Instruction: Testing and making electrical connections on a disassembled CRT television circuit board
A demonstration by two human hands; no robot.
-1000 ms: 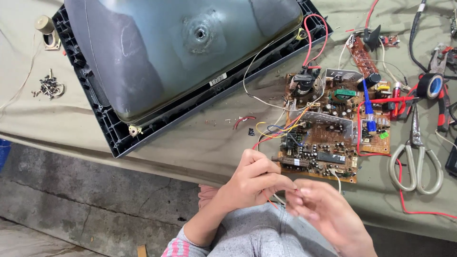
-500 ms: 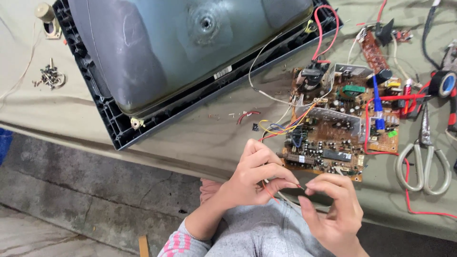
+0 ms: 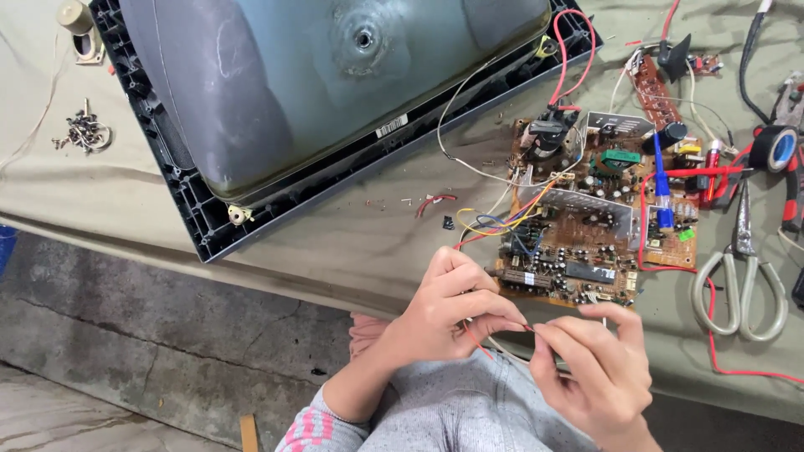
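My left hand and my right hand meet over my lap at the table's near edge. Both pinch a thin red wire between thumb and fingers, fingertips almost touching. The wire runs up toward a brown circuit board crowded with components and coloured wires, lying just beyond my hands. A large grey picture tube lies face down in its black frame at the upper left, linked to the board by red and white wires.
Scissors lie right of the board, with a black tape roll and red-handled pliers behind them. A pile of screws sits far left. A beige cloth covers the table; grey concrete floor lies below.
My hands have stayed over my lap, working the red wire; the right hand's fingers have shifted to pinch the wire end next to the left fingertips. The view has drifted slightly.
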